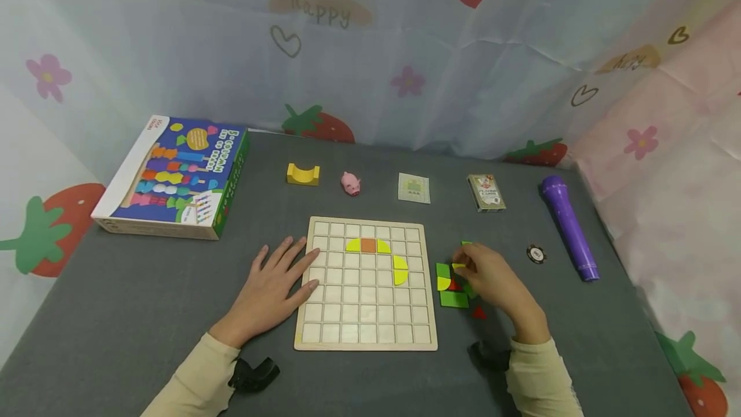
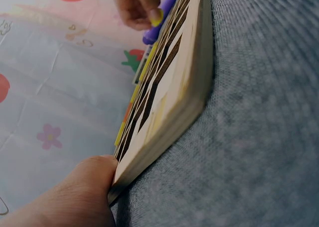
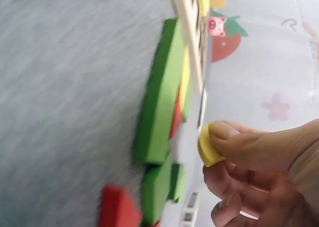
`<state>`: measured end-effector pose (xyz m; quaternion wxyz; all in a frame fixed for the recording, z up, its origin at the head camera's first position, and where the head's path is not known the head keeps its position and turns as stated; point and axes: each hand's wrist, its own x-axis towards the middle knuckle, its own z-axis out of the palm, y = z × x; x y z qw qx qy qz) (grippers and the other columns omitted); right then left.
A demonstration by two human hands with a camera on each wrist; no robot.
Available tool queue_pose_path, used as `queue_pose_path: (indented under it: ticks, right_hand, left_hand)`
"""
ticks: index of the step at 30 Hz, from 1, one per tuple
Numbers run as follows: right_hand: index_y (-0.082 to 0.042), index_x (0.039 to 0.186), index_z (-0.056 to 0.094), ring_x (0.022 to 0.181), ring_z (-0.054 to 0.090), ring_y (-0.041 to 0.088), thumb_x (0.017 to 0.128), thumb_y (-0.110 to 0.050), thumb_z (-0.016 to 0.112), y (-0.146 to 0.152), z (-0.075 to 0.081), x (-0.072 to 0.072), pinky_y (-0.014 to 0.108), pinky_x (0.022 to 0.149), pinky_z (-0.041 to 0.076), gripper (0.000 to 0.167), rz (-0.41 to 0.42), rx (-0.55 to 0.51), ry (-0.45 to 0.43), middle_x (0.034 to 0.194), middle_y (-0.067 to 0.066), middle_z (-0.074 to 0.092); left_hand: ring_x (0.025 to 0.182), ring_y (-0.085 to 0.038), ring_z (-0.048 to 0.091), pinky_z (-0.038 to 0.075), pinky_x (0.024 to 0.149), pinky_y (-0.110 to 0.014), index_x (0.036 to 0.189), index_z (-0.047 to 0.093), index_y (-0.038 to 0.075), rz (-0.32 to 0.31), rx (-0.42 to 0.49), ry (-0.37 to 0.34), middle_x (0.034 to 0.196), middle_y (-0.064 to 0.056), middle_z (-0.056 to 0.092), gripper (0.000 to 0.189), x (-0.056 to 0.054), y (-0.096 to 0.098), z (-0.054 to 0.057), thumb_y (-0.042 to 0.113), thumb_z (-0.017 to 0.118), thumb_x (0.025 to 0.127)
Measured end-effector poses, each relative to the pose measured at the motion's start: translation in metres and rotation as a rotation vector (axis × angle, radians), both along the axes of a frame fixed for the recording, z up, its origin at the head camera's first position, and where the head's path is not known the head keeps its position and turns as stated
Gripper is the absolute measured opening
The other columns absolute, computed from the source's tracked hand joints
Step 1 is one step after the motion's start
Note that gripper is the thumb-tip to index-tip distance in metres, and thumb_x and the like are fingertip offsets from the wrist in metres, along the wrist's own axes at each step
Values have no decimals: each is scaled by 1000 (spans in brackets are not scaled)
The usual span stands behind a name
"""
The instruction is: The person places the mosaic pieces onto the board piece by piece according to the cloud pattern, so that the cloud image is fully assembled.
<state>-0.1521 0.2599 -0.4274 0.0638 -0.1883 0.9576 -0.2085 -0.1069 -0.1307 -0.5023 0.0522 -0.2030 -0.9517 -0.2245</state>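
Note:
A wooden grid board [image 1: 350, 333] lies flat on the grey cloth. On it are an orange square block [image 1: 368, 246] with a yellow quarter-round block [image 1: 353, 246] to its left and another at its right, and two more yellow ones stacked lower right. My left hand [image 1: 269, 295] rests with spread fingers over the board's left edge. Between thumb and fingers my right hand [image 1: 494, 278] pinches a yellow quarter-round block [image 3: 209, 148], held above the loose pieces. Below it are a green rectangular block [image 1: 454, 300], other green pieces, a yellow one and a red triangle [image 1: 480, 313]; the hand partly hides them.
Along the back stand a boxed toy set [image 1: 179, 179], a yellow arched block [image 1: 303, 175], a pink pig figure [image 1: 350, 183], a pattern card [image 1: 413, 188] and a playing card box [image 1: 486, 193]. To the right lie a black-and-white chip [image 1: 536, 254] and a purple flashlight [image 1: 570, 227].

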Motion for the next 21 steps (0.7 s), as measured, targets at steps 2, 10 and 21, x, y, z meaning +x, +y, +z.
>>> queue_pose_path:
  ticks: [2, 10, 21]
  right_hand:
    - [-3, 105, 67, 76, 52, 15, 89, -3, 65, -4, 2, 0, 34, 67, 48, 15, 21, -7, 15, 91, 5, 58]
    - [-8, 108, 67, 80, 52, 12, 92, -9, 64, -27, 11, -10, 31, 69, 49, 17, 121, -41, 56, 97, 0, 60]
    - [-8, 99, 60, 81, 62, 14, 88, -7, 68, -70, 12, -25, 30, 71, 54, 13, 159, -118, -16, 91, 1, 64]
  left_hand:
    - [145, -32, 21, 10, 113, -62, 148, 39, 21, 0, 0, -3, 156, -9, 30, 59, 1, 0, 0, 46, 52, 96]
    - [145, -31, 21, 10, 113, -62, 149, 38, 22, 9, -6, 8, 156, -9, 29, 59, 1, -1, -2, 47, 51, 96]
    - [145, -31, 22, 11, 113, -62, 148, 39, 23, -1, 1, 14, 155, -9, 31, 59, 0, 0, -1, 46, 52, 96]
